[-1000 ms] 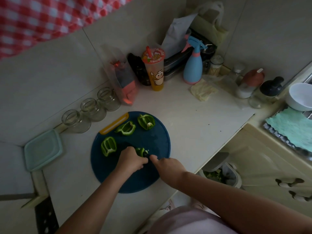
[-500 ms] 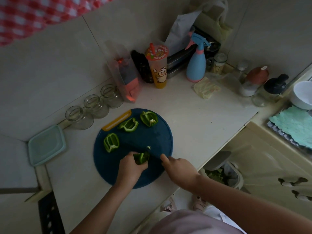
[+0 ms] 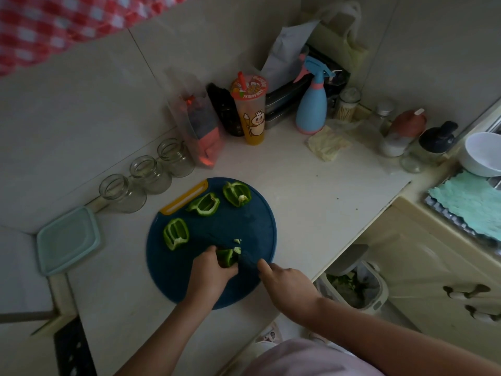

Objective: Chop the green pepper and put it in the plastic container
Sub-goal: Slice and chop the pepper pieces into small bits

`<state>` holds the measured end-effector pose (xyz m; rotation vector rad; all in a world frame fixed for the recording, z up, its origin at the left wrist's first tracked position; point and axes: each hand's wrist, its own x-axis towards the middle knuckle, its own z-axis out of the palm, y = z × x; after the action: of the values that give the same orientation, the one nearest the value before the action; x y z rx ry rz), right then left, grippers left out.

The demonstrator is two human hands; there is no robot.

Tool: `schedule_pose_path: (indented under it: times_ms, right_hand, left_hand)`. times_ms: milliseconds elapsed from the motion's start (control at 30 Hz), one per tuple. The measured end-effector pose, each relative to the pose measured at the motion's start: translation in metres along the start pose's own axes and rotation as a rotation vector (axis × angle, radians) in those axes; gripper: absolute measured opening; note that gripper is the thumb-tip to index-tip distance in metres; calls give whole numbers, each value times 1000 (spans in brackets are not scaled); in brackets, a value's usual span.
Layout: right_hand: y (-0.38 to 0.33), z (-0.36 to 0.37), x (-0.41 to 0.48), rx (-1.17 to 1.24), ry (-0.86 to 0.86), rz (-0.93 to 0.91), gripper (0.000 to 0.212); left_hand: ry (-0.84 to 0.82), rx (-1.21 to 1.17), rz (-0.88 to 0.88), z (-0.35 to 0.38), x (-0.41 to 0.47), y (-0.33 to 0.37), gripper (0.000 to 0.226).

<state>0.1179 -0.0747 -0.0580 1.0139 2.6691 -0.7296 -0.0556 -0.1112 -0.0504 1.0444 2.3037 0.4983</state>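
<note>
Most of the pepper piece (image 3: pixel 229 258) is buried under the left hand (image 3: pixel 211 270), with only its far end poking out past the fingers (image 3: pixel 214 255). The knife (image 3: pixel 246 260) is just a dark smear on the dark cutting board (image 3: pixel 244 221), right ahead of the right hand (image 3: pixel 287 286) and its pointing finger. The handle is totally swallowed by that hand, and its other fingers are tucked under where I can't see them. The pale bits (image 3: pixel 237 241) just beyond the left fingers are too small to tell if they're seed or flesh. Way off right of the right fingers, the white bowl (image 3: pixel 481 156) gets chopped by the frame edge. Far beyond the left fingers, the checked cloth (image 3: pixel 54 25) is blurry and cut off too.
</note>
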Motion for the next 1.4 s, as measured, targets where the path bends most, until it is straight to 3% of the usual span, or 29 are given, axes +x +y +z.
schedule_pose_path:
  times_ms: [333, 567, 1267, 1400]
  right_hand:
    - [-6, -5, 2, -84, -24, -22, 49]
    - [-4, -1, 5, 15, -47, 10, 31]
    - [-29, 1, 30, -36, -72, 14, 43]
    - [-15, -5, 36, 147, -19, 37, 28]
  left_hand:
    - [-23, 41, 3, -5, -1, 4, 31]
    - [-38, 10, -11, -5, 1, 4, 30]
    - [-103, -28, -42, -8, 1, -6, 28]
    - [-54, -82, -15, -5, -5, -8, 40]
